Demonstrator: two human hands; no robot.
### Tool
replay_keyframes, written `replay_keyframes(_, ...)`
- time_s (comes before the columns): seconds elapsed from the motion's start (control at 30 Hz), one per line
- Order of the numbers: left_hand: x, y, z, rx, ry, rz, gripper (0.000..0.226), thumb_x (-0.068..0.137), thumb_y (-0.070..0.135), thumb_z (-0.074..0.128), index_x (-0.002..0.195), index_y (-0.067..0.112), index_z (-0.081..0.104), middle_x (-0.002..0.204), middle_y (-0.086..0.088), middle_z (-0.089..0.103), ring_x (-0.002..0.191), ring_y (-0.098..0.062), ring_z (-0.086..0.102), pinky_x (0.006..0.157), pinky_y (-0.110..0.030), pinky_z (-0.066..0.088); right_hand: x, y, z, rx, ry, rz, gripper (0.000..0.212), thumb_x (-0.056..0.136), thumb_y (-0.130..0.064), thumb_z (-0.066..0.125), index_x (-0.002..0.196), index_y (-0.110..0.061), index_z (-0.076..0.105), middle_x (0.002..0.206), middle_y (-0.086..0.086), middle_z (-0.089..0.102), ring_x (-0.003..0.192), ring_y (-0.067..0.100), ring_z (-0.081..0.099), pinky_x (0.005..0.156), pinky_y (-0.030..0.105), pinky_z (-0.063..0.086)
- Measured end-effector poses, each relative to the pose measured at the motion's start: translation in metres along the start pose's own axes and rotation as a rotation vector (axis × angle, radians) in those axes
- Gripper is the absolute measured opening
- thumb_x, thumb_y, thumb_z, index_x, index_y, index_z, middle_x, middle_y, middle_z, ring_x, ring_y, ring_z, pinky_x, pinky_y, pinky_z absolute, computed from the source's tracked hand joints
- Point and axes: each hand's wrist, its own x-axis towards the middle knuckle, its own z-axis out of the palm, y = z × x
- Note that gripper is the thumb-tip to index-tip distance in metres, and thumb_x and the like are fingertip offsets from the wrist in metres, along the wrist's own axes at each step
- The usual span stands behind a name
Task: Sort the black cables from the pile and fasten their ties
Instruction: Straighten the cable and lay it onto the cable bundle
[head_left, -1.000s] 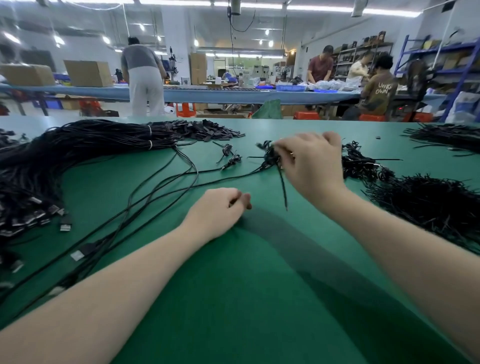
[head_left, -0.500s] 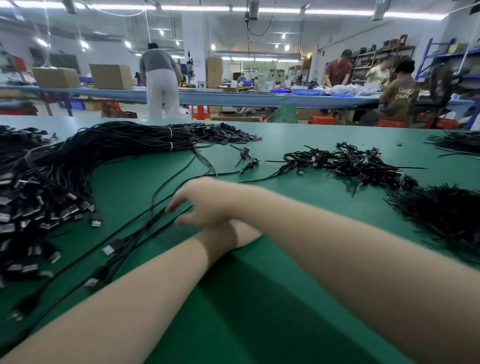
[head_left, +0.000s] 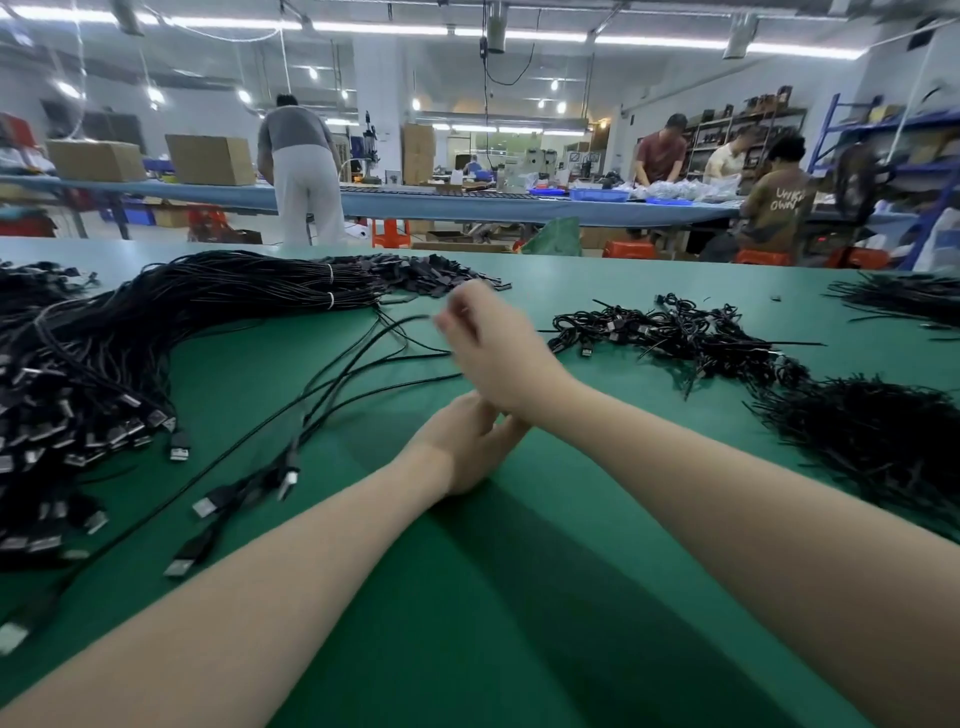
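The step looks like picking loose thin black cables (head_left: 363, 364) beside the big pile (head_left: 130, 338) on the green surface (head_left: 519, 597). Right hand (head_left: 493, 358) hovers blurred, grip unclear; left hand (head_left: 467, 447), half hidden, likewise. Next: pinch one strand.

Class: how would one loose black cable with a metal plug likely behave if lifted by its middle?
Probably floppy: the loose cables lie in slack curves on the green table. Likely light, being thin. The plug ends would probably dangle and snag neighbouring strands.

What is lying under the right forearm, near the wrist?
The left hand lies under the right forearm, on the green table. Its fingertips are covered, so any grip cannot be seen.
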Motion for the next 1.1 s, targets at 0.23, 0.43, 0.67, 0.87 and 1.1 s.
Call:
replay_keyframes(0.23,0.002,0.015,-0.015,-0.373,0.216,-0.094,0.053,0.093,0.066,0.023,0.114,0.037,0.061,0.097,0.009,0.069,0.072,-0.006,0.064,0.067,-0.026,0.042,-0.050,0.040,-0.037,-0.108,0.384,0.152,0.015,0.099,-0.036,0.045,0.092,-0.023,0.049,0.059,-0.010,0.048,0.052,0.004,0.046,0.049,0.028,0.034)
replay_keyframes(0.43,0.014,0.017,-0.023,-0.779,0.410,-0.361,0.043,0.102,0.047,0.029,0.099,0.023,0.065,0.084,0.003,0.073,0.061,-0.009,0.067,0.048,-0.019,0.045,-0.094,0.065,-0.023,-0.204,0.181,0.133,0.020,0.098,-0.033,0.049,0.095,-0.023,0.065,0.051,-0.014,0.043,0.049,0.008,0.040,0.052,0.029,0.033)
replay_keyframes(0.67,0.027,0.044,-0.062,-0.915,0.482,-0.293,0.042,0.104,0.041,0.029,0.089,0.017,0.059,0.063,0.004,0.063,0.053,-0.010,0.063,0.050,-0.020,0.049,-0.098,0.061,-0.022,-0.165,-0.137,-0.047,0.021,0.097,-0.031,0.051,0.102,-0.022,0.070,0.071,-0.018,0.063,0.058,-0.001,0.048,0.059,0.025,0.041)
replay_keyframes(0.87,0.019,0.093,-0.091,-1.055,-0.080,-0.107,0.050,0.099,0.051,0.036,0.067,0.023,0.062,0.053,0.009,0.052,0.045,-0.008,0.050,0.046,-0.019,0.045,-0.094,0.072,-0.022,-0.067,-0.081,0.102,0.022,0.096,-0.035,0.052,0.091,-0.024,0.071,0.047,-0.017,0.049,0.044,0.006,0.042,0.048,0.021,0.029)
replay_keyframes(1.1,0.021,0.059,-0.059,0.113,-0.516,-0.488,0.065,0.099,0.057,0.019,0.108,0.017,0.070,0.091,0.004,0.075,0.071,-0.009,0.068,0.056,-0.019,0.045,-0.089,0.063,-0.028,0.031,0.266,0.113,0.027,0.091,-0.037,0.061,0.068,-0.023,0.062,0.046,-0.012,0.046,0.046,0.005,0.039,0.049,0.022,0.029)
